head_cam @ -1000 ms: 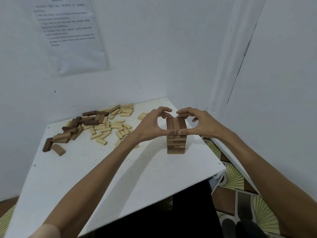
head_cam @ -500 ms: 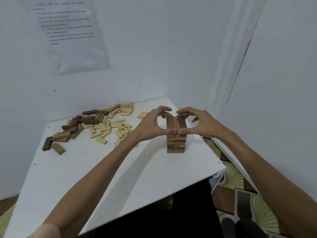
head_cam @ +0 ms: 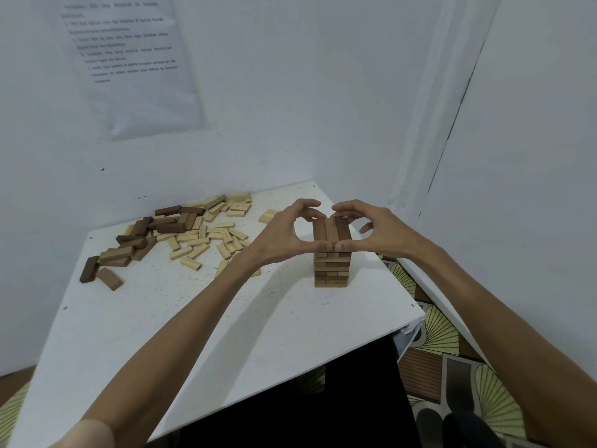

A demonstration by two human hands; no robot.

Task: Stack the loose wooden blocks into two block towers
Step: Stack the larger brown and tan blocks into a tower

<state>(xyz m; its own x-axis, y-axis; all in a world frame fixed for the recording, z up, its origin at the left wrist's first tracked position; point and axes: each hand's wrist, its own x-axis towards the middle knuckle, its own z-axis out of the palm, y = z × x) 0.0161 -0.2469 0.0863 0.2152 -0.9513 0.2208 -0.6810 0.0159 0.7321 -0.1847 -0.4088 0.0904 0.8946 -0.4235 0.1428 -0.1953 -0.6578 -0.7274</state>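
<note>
Hands [head_cam: 281,240] unmoved; white table [head_cam: 168,318], pale walls.

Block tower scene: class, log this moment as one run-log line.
phase: squaring top layer | left hand: on block tower | right hand: on tower | loose blocks: piled far left of table | second tower: not started

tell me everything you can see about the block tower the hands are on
The block tower is a short, upright stack of wooden blocks in mid and darker browns, laid in layers that cross in direction. Its top layer shows three blocks side by side, running away from the camera. It stands on the white table near the right edge, apart from the loose blocks. The left hand and right hand pinch the top layer from both sides, thumbs meeting at its near end, fingers curled over the far end.
</note>
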